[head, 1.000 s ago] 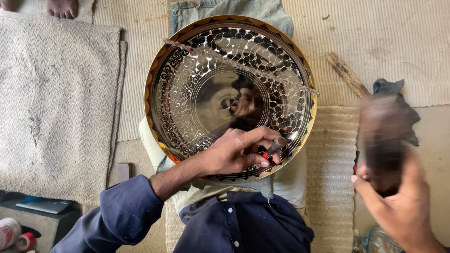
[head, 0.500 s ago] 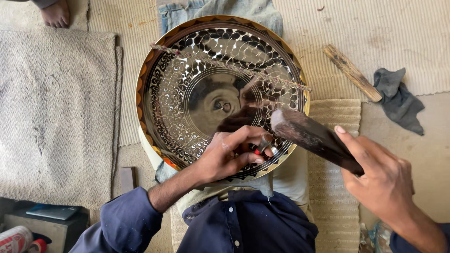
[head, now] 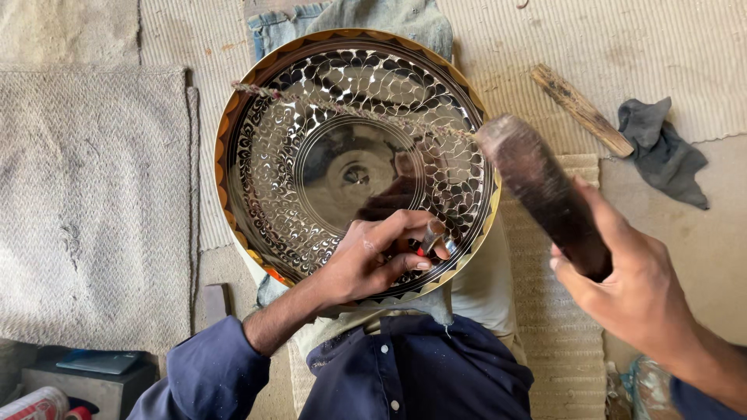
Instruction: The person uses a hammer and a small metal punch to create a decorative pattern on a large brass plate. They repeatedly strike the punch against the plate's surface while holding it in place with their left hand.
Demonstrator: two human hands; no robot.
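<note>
1. Plate [head: 311,117] sits on my lap, tilted a bit toward me, its near rim over my knees. It's a big round metal dish w/ cut scale pattern and a plain centre. The work spot is at approx 5 o'clock on the patterned band, just inside the rim.

2. Left hand [head: 373,260] is closed round a small chisel [head: 433,233], fingers pinched low on the shaft, the heel of the hand resting on the plate. I'd keep that heel planted, since it's prob. the only thing steadying the tip. Can't see the tip itself because my fingers cover it.

3. Right hand [head: 630,288] is wrapped tight on the lower end of the wooden mallet [head: 537,187], w/ the head raised at about 3 o'clock of the plate, clear of the chisel. Short wrist taps seem better than big swings, as thin metal likely dents or tears.

4. Strike square on the chisel top. An off-centre hit could skid the tip across the polished centre.

5. A cord [head: 350,109] runs across the plate from 10 to 3 o'clock, so keep the mallet path under it.

6. Nearby on the floor mat: a wood stick [head: 580,109] and a grey rag [head: 661,148], both at 2 o'clock, well apart from the plate.
</note>
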